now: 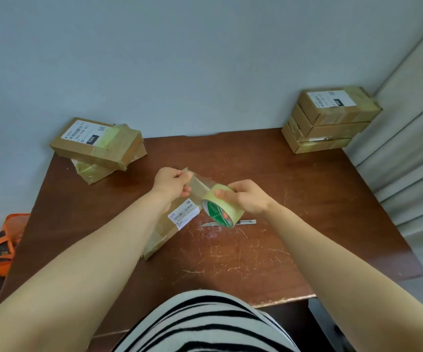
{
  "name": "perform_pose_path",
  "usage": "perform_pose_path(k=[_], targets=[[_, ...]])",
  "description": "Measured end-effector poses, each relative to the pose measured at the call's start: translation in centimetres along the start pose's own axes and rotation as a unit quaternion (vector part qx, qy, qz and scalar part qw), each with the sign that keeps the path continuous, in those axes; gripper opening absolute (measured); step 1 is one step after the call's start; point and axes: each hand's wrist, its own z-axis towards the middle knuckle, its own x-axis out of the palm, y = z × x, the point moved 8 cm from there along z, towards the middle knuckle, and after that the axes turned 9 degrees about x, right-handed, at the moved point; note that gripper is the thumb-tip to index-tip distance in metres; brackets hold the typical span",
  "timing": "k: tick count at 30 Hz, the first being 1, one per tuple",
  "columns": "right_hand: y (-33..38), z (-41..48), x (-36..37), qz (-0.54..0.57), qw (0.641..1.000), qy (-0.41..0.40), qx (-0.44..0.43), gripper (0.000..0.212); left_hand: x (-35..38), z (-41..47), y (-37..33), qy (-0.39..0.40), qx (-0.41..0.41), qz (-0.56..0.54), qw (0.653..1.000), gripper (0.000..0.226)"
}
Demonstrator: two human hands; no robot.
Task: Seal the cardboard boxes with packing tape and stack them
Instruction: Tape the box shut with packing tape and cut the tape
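My right hand [249,196] grips a roll of clear packing tape [221,207] above the middle of the brown table [281,224]. My left hand [172,182] pinches the free end of the tape strip [200,185], which stretches between both hands. Under my left forearm lies a flat cardboard box [172,224] with a white barcode label. Two boxes [98,146] sit roughly stacked at the table's back left corner. Three boxes [329,120] stand in a neat stack at the back right corner.
A metal utility knife [246,221] lies on the table just right of the central box, partly behind the roll. An orange and black bag [2,245] lies on the floor at the left. A wall runs behind the table, with pale panels at the right.
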Motion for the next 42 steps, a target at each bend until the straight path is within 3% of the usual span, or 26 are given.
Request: perform_pose_path(k=[4,8,10,12,16,22,29,34,38,42], targets=[[-2.7,-0.9,-1.3,0.03,0.999,0.023,0.013,0.016,1.5,0.3,0.8,0.013,-0.022,0.02,0.999,0.018],[-6.0,-1.7,-4.9,-0.061,0.995,-0.054,0.054,0.036,2.5,-0.1,2.0,-0.016,-0.041,0.055,0.998,0.035],[-8.1,-2.5,-6.1,-0.059,0.994,-0.054,0.069,0.037,3.6,-0.4,2.2,-0.01,-0.04,0.066,0.997,0.038],[-10.0,-3.1,-6.9,-0.034,0.995,-0.036,0.081,0.033,5.2,-1.0,2.8,-0.006,-0.058,0.046,0.997,0.037],[-12.4,-3.4,-8.5,-0.077,0.988,-0.049,0.126,0.028,8.3,-3.1,4.8,-0.016,-0.092,-0.023,0.995,0.01],[-14.5,-4.0,-10.2,-0.177,0.97,-0.051,0.158,0.033,10.3,-5.4,7.6,-0.012,-0.148,-0.001,0.989,0.02],[-15.6,-3.5,-10.7,-0.34,0.916,-0.044,0.209,0.047,10.0,-6.7,9.1,-0.044,-0.159,0.042,0.985,0.037],[-14.5,-3.4,-10.5,-0.361,0.914,-0.037,0.183,0.043,9.2,-7.2,9.8,-0.052,-0.155,0.081,0.983,0.036],[-13.7,-2.8,-9.4,-0.481,0.859,-0.052,0.166,0.027,8.9,-8.7,11.4,-0.056,-0.185,0.084,0.978,0.039],[-12.5,-1.4,-6.9,-0.538,0.824,-0.074,0.158,0.028,8.1,-9.6,12.5,-0.073,-0.197,0.085,0.974,0.039]])
